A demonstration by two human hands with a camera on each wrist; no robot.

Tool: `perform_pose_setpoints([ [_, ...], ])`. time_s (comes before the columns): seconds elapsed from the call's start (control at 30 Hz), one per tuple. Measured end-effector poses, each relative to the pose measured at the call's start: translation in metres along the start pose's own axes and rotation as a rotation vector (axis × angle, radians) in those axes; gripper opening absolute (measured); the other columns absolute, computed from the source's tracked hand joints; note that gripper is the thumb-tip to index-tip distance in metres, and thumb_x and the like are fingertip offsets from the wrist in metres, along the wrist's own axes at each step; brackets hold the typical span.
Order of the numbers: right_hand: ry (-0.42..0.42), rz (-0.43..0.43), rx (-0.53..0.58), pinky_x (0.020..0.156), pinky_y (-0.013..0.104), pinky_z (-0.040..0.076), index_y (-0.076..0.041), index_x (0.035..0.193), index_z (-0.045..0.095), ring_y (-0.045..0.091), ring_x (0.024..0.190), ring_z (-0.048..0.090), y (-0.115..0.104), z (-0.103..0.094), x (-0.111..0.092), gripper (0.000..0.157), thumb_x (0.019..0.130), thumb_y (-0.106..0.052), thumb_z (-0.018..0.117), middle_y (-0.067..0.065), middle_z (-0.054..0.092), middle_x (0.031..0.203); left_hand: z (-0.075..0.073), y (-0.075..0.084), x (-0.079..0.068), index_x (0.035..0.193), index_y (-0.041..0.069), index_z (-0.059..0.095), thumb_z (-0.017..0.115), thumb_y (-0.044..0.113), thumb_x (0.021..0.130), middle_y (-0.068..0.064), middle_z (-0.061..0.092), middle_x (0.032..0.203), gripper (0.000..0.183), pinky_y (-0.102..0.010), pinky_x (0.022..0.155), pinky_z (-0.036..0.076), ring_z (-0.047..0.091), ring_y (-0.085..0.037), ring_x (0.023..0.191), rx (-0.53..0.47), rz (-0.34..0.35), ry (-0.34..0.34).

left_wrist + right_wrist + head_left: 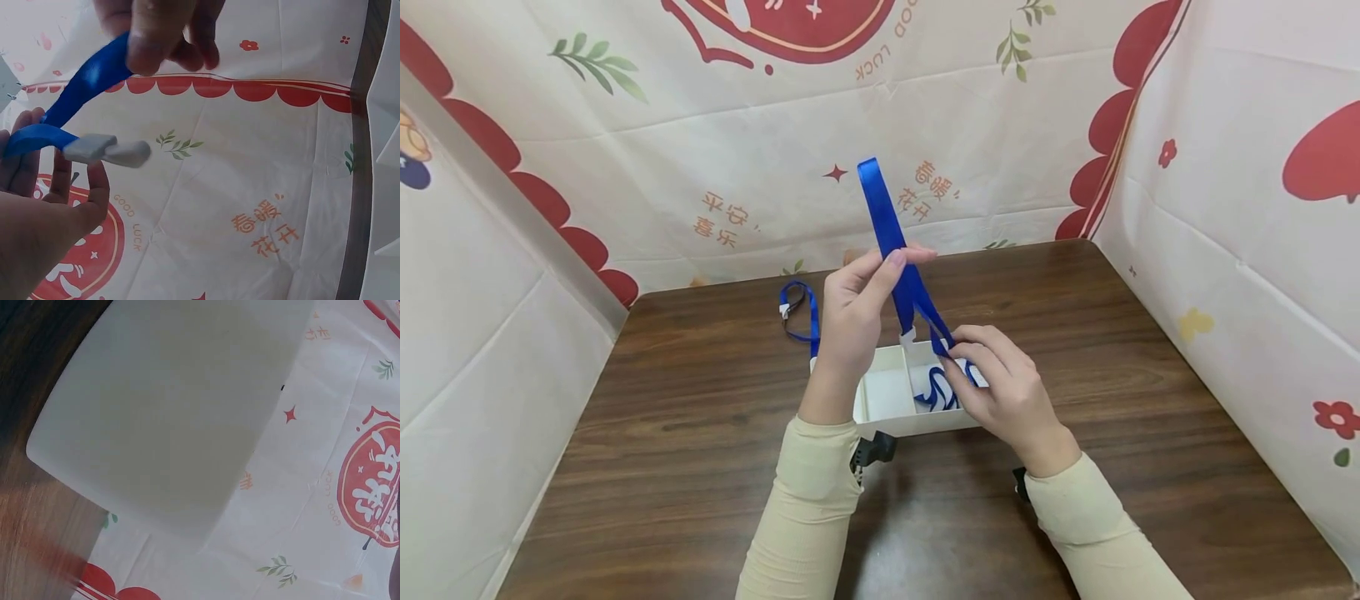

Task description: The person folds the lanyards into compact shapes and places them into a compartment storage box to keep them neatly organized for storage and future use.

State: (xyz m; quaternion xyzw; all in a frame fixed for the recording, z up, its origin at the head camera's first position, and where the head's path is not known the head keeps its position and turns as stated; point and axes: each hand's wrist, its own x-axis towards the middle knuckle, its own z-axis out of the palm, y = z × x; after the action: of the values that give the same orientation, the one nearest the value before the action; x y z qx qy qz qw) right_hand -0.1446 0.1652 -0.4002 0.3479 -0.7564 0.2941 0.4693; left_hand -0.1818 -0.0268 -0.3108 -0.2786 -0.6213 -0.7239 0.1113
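Note:
A folded blue lanyard is held up over a white divided box in the head view. My left hand pinches its strap between thumb and fingers, the folded loop standing above. Lower and to the right, my right hand pinches the hanging part of the strap. A white plastic clip sits at the strap's end, beside the right hand's fingers in the left wrist view. More blue lanyard lies coiled in the box's right compartment, partly hidden by the right hand. The box's pale side fills much of the right wrist view.
Another blue lanyard with a white clip and a dark loop trails from the box's left edge onto the brown wooden table. A printed cloth stands behind the table and along both sides.

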Motion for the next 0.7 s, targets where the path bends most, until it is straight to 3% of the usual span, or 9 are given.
perform_pose_setpoints([
  [0.17,0.223,0.127,-0.012,0.102,0.015,0.054,0.007,0.089,0.069,0.035,0.077,0.075,-0.001,0.005,0.002,0.029,0.103,-0.018,0.069,0.022,0.077,0.092,0.002,-0.003,-0.002,0.122,-0.013,0.07,0.048,0.018,0.112,-0.02,0.075,0.126,0.039,-0.049,0.117,0.046,0.063,-0.027,0.134,-0.085,-0.043,-0.022],
  [0.3,0.392,0.239,0.032,0.09,0.01,0.055,0.008,0.085,0.064,0.036,0.07,0.074,-0.002,0.01,0.005,0.023,0.096,-0.011,0.07,0.024,0.077,0.086,0.004,-0.006,-0.004,0.122,-0.017,0.067,0.048,0.018,0.112,-0.001,0.079,0.119,0.041,-0.048,0.117,0.045,0.062,-0.028,0.134,-0.155,-0.073,-0.029],
  [0.4,0.443,0.258,0.089,0.084,0.01,0.056,0.01,0.088,0.063,0.032,0.071,0.074,-0.002,0.011,0.006,0.029,0.098,-0.016,0.071,0.026,0.076,0.085,0.005,-0.007,-0.004,0.123,-0.018,0.066,0.047,0.017,0.112,0.009,0.078,0.115,0.042,-0.047,0.115,0.047,0.065,-0.026,0.128,-0.175,-0.07,-0.019],
  [0.47,0.399,0.22,0.124,0.089,0.011,0.057,0.01,0.092,0.066,0.03,0.075,0.073,-0.001,0.009,0.006,0.031,0.101,-0.019,0.069,0.026,0.075,0.088,0.005,-0.006,-0.003,0.122,-0.019,0.065,0.047,0.017,0.112,0.009,0.079,0.114,0.041,-0.046,0.113,0.049,0.067,-0.026,0.123,-0.188,-0.059,-0.011],
  [0.57,0.236,0.125,0.147,0.101,0.014,0.055,0.008,0.096,0.072,0.033,0.088,0.072,0.002,0.005,0.004,0.032,0.104,-0.022,0.066,0.028,0.072,0.103,0.003,-0.004,-0.003,0.12,-0.015,0.07,0.048,0.016,0.112,0.004,0.079,0.113,0.039,-0.045,0.11,0.051,0.067,-0.026,0.116,-0.214,-0.047,-0.008],
  [0.7,0.016,0.034,0.14,0.107,0.017,0.052,0.002,0.1,0.079,0.035,0.103,0.07,0.005,-0.002,0.003,0.034,0.105,-0.027,0.062,0.027,0.068,0.121,0.0,-0.003,-0.003,0.114,0.004,0.08,0.048,0.015,0.111,-0.002,0.078,0.114,0.034,-0.039,0.106,0.053,0.068,-0.023,0.111,-0.25,-0.04,-0.021],
])
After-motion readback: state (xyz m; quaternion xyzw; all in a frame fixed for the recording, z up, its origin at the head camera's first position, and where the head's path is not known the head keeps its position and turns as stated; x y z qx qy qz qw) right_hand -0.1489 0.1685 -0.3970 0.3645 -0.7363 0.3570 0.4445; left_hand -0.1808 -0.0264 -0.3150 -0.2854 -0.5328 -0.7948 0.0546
